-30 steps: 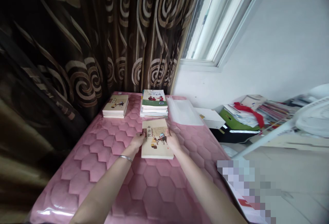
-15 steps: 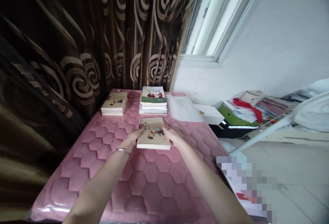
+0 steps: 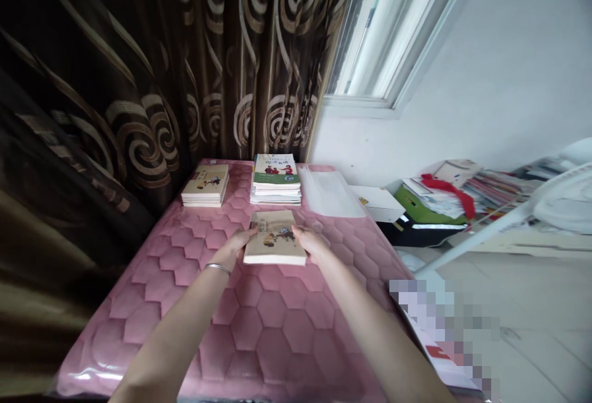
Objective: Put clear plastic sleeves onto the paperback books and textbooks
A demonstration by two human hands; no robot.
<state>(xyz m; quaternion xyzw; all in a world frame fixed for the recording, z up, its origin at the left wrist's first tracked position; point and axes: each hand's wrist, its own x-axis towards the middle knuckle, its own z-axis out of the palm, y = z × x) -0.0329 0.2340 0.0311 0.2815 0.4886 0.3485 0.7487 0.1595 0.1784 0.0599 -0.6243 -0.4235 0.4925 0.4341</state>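
A thick beige book with an illustrated cover is held between my two hands, over the middle of the pink padded surface. My left hand, below a silver bracelet, grips its left edge, with the thumb on the cover. On the right edge my right hand closes in the same way; its fingers underneath are mostly hidden. Behind to the left sits a small stack of similar beige books. Directly behind the held book stands a taller stack of books, topped by a green and white cover.
Clear plastic sheets lie at the back right, with a white box past them. A patterned curtain hangs along the back and left. A white fan and a green box of papers stand on the right.
The held book has shifted very slightly left and up in the view, with both hands still on its sides. The stacks have not moved.
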